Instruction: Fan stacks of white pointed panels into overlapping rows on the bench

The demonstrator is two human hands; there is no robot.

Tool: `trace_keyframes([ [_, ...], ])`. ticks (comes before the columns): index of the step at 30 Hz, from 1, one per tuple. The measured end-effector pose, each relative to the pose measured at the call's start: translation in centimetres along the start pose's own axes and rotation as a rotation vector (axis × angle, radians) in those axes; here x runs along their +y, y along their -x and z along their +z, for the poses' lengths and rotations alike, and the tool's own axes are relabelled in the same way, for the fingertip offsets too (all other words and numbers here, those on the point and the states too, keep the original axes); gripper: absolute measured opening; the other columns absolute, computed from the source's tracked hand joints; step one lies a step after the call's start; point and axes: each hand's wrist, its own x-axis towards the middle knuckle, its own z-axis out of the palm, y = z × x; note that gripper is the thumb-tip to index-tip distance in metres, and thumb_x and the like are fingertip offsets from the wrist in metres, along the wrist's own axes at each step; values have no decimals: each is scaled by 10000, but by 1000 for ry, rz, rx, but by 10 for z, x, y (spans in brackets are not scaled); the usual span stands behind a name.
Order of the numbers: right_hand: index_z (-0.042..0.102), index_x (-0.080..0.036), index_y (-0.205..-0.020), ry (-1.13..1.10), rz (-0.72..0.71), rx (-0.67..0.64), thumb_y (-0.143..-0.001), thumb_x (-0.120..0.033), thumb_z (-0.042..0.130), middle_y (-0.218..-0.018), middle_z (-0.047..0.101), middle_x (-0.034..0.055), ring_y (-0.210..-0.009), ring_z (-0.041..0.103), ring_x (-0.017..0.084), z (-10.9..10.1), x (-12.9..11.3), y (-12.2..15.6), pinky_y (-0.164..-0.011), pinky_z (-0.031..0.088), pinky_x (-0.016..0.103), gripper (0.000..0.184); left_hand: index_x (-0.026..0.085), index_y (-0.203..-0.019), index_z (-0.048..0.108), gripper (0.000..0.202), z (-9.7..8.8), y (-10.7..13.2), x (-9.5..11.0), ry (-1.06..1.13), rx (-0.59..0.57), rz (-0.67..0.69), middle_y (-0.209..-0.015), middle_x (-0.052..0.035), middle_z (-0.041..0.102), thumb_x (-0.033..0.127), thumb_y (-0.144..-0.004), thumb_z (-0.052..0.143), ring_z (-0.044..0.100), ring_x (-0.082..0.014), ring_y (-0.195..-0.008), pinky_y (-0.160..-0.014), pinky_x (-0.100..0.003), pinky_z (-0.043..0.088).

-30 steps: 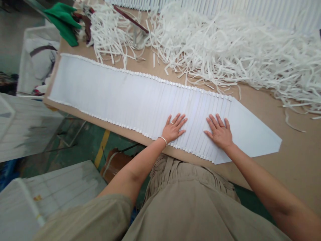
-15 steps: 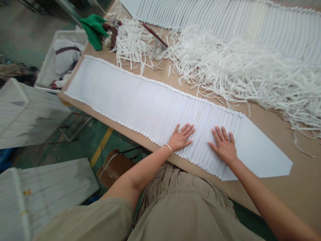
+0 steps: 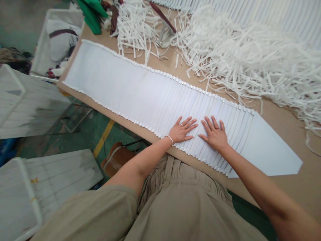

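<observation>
A long row of overlapping white sheets (image 3: 120, 87) lies slantwise along the table, each one stepped a little from its neighbour. Its right end finishes in one wide exposed sheet (image 3: 273, 147) with a cut corner. My left hand (image 3: 182, 130) rests flat on the row near its front edge, fingers spread. Just to its right, my right hand (image 3: 214, 134) also lies flat on the narrow strips of the sheets, fingers apart. Neither hand grips anything. Small folded tabs run along both long edges of the row.
A large heap of white paper strips (image 3: 245, 57) covers the table (image 3: 278, 117) behind the row. A dark-handled metal tool (image 3: 164, 18) stands among them. Green cloth (image 3: 92, 15) lies at the far left corner. White bins (image 3: 40, 57) and pale panels (image 3: 62, 177) stand left of the table.
My right hand has slid left across the sheets, closer to my left hand. My left hand stays at nearly the same spot on the row. The camera view has shifted slightly.
</observation>
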Motion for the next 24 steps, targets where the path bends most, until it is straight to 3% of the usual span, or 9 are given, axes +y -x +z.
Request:
trace_keyframes([
  [6,150,-278,-1616,-5,-20,27,-987,-604,450,-1674,293,53,-1575,150,287,2,10,18,-1268,30,584,769,335,-1613,193,700,0,3,-5,38,13,3,-1706,14,194,624,-996,351,88,-236,-1595,-1291,-583,-19],
  [11,138,-260,-1619,-16,2,12,-984,-617,439,-1678,277,66,-1573,158,295,2,10,24,-1268,24,577,789,289,-1622,176,758,-3,-2,9,57,13,-1,-1709,-25,186,651,-982,360,61,-271,-1596,-1276,-629,-21],
  [16,152,-277,-1618,-27,32,-22,-951,-656,478,-1681,273,49,-1577,144,277,1,14,36,-1273,17,568,833,323,-1620,157,745,0,-3,14,44,-45,49,-1715,27,133,658,-982,348,44,-238,-1598,-1280,-619,-23],
  [24,141,-267,-1623,27,78,-5,-1005,-488,419,-1684,262,34,-1581,123,267,7,22,58,-1266,61,587,713,333,-1613,201,727,-7,-3,18,17,-70,47,-1712,18,161,650,-980,366,61,-250,-1598,-1284,-606,26],
])
